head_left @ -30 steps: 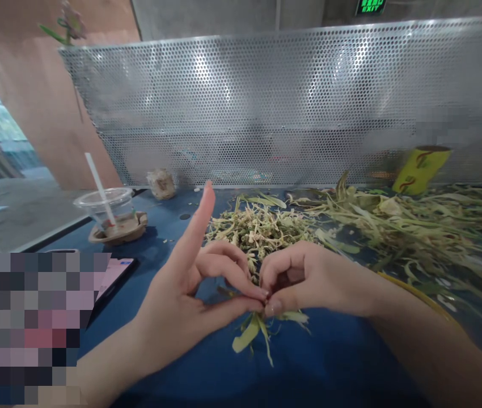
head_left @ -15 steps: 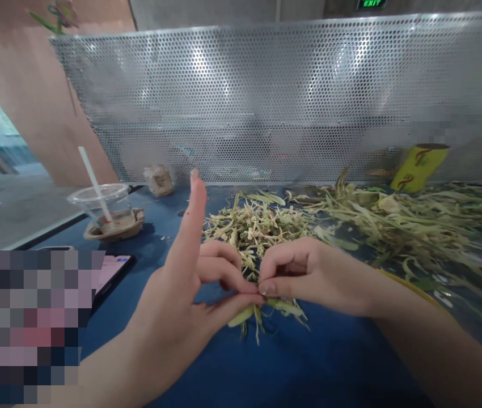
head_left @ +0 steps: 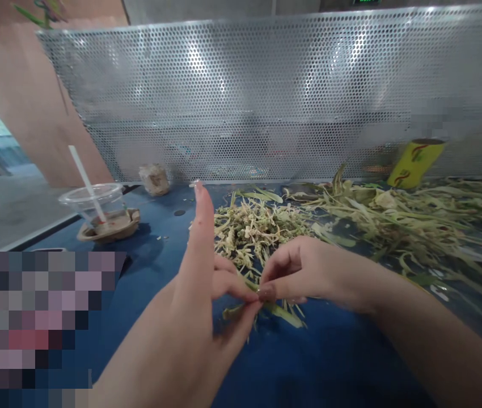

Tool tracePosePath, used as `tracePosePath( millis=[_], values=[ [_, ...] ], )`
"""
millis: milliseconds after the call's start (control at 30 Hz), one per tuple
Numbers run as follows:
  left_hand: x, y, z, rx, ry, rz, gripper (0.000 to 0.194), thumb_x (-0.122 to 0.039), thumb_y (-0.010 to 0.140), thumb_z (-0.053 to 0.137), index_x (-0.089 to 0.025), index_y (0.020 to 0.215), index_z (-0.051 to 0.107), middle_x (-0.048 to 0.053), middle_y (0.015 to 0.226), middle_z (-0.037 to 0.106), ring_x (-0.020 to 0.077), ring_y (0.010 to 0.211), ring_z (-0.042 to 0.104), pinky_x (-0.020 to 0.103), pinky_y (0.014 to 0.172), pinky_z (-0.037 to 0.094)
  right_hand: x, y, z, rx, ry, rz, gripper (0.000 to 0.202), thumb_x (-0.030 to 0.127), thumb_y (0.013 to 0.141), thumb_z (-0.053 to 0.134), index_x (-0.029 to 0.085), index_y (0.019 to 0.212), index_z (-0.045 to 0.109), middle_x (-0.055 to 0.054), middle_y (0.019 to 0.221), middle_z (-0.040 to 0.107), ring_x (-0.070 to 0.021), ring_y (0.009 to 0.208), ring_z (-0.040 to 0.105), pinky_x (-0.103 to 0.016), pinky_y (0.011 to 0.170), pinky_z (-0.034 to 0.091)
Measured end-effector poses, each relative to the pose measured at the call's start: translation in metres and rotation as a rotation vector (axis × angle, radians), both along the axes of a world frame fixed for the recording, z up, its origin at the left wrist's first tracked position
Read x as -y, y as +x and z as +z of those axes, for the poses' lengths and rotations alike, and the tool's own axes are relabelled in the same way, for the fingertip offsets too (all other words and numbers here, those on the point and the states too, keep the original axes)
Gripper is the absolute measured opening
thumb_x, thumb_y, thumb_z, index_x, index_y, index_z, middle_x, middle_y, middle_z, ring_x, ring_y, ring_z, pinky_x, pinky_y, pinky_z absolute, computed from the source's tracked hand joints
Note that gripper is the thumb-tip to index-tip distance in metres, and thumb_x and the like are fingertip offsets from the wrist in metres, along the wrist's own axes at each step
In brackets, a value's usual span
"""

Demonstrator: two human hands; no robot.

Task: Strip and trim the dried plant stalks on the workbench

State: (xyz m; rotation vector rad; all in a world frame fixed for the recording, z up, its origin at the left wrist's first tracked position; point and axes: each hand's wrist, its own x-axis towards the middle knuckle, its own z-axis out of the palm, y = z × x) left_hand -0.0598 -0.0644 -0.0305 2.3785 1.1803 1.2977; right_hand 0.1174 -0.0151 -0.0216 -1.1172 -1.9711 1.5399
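Observation:
Low in the middle of the head view, both hands meet fingertip to fingertip over a small green plant sprig (head_left: 286, 314). My left hand (head_left: 185, 311) pinches it between thumb and bent fingers, while one long finger points straight up. The thumb and fingertips of my right hand (head_left: 309, 275) close on the same sprig from the right. Part of the sprig is hidden by the fingers. Just beyond lies a heap of pale green, shrivelled flower pieces (head_left: 262, 224). Longer wilted stems and leaves (head_left: 389, 212) spread to the right.
A clear plastic cup with a straw (head_left: 96, 201) sits in a cardboard holder on the blue table (head_left: 309, 362). Behind it is a small clear container (head_left: 155, 180). A yellow cylinder (head_left: 417, 164) stands by the perforated metal screen (head_left: 258, 73). Pixelation covers the lower left.
Both hands keep their pinch on the sprig, which has shifted between the fingertips. My left hand's raised finger has moved slightly right. The surroundings have slid a little left in view.

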Motion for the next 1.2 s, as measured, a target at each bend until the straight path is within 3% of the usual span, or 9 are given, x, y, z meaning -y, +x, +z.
tracePosePath(
  millis=[133, 233, 367, 467, 600, 700, 833, 1000, 1200],
  values=[
    [0.006, 0.006, -0.003, -0.089, 0.127, -0.053, 0.089, -0.014, 0.072, 0.056, -0.033, 0.136, -0.003, -0.006, 0.069, 0.064, 0.0168, 0.07, 0.059, 0.024, 0.063, 0.048, 0.0, 0.002, 0.004, 0.01, -0.037, 0.044, 0.009, 0.025, 0.065, 0.063, 0.016, 0.065, 0.067, 0.004, 0.051, 0.052, -0.0052, 0.044, 0.041, -0.018, 0.043, 0.034],
    [0.007, 0.008, -0.002, -0.242, 0.139, -0.067, 0.09, -0.011, 0.074, 0.052, -0.028, 0.135, -0.013, -0.005, 0.078, 0.065, 0.0158, 0.074, 0.058, 0.026, 0.068, 0.048, 0.0, 0.005, 0.007, 0.026, -0.076, 0.109, 0.011, 0.025, 0.065, 0.064, 0.014, 0.068, 0.066, 0.003, 0.053, 0.054, -0.0049, 0.046, 0.044, -0.017, 0.045, 0.037],
    [0.006, 0.008, 0.003, -0.388, 0.105, -0.149, 0.09, -0.004, 0.076, 0.045, -0.023, 0.132, -0.023, -0.005, 0.075, 0.065, 0.0145, 0.082, 0.058, 0.027, 0.075, 0.048, 0.002, 0.01, 0.008, 0.087, -0.07, 0.141, 0.009, 0.022, 0.065, 0.061, 0.013, 0.065, 0.063, 0.003, 0.052, 0.055, -0.0051, 0.046, 0.046, -0.015, 0.044, 0.038],
    [0.002, 0.008, 0.005, -0.307, 0.021, -0.183, 0.097, -0.017, 0.075, 0.055, -0.027, 0.132, -0.023, -0.004, 0.08, 0.065, 0.0149, 0.083, 0.059, 0.026, 0.076, 0.05, 0.005, 0.013, 0.005, 0.072, -0.071, 0.157, 0.007, 0.019, 0.065, 0.058, 0.014, 0.067, 0.062, 0.002, 0.056, 0.058, -0.0049, 0.045, 0.047, -0.015, 0.043, 0.039],
    [-0.004, 0.003, 0.002, -0.252, -0.155, -0.146, 0.12, -0.045, 0.054, 0.071, -0.028, 0.134, -0.017, 0.004, 0.103, 0.062, 0.0227, 0.091, 0.06, 0.03, 0.069, 0.054, 0.004, 0.014, 0.001, 0.011, -0.068, 0.123, 0.006, 0.014, 0.067, 0.054, 0.014, 0.069, 0.059, 0.002, 0.059, 0.06, -0.0054, 0.044, 0.05, -0.016, 0.044, 0.042],
    [-0.006, 0.002, -0.003, -0.246, -0.179, -0.102, 0.109, -0.035, 0.062, 0.068, -0.03, 0.134, -0.015, 0.004, 0.107, 0.06, 0.021, 0.091, 0.059, 0.03, 0.071, 0.054, 0.003, 0.012, 0.002, 0.001, -0.048, 0.091, 0.003, 0.013, 0.068, 0.053, 0.015, 0.067, 0.056, 0.002, 0.058, 0.059, -0.0056, 0.043, 0.051, -0.017, 0.043, 0.043],
    [-0.008, 0.003, -0.009, -0.202, -0.122, -0.057, 0.093, -0.019, 0.073, 0.056, -0.03, 0.135, -0.013, 0.001, 0.095, 0.063, 0.0148, 0.077, 0.06, 0.027, 0.071, 0.052, 0.002, 0.008, 0.001, 0.007, -0.018, 0.062, 0.006, 0.016, 0.072, 0.053, 0.016, 0.066, 0.051, 0.002, 0.059, 0.058, -0.0053, 0.044, 0.05, -0.017, 0.044, 0.042],
    [-0.011, 0.003, -0.007, -0.189, -0.061, -0.027, 0.083, -0.014, 0.076, 0.05, -0.029, 0.136, -0.006, -0.002, 0.081, 0.063, 0.0115, 0.068, 0.059, 0.024, 0.067, 0.052, 0.005, 0.005, -0.002, 0.043, 0.124, 0.034, 0.007, 0.019, 0.081, 0.045, 0.018, 0.073, 0.046, 0.004, 0.057, 0.054, -0.0055, 0.048, 0.048, -0.016, 0.046, 0.039],
    [-0.014, -0.002, -0.003, -0.18, 0.064, 0.024, 0.076, -0.013, 0.076, 0.049, -0.031, 0.136, 0.007, -0.003, 0.077, 0.061, 0.012, 0.074, 0.06, 0.021, 0.067, 0.051, 0.014, -0.003, 0.002, 0.179, 0.454, -0.018, 0.01, 0.018, 0.083, 0.041, 0.019, 0.073, 0.044, 0.004, 0.06, 0.051, -0.0068, 0.054, 0.046, -0.018, 0.05, 0.036]
  ],
)
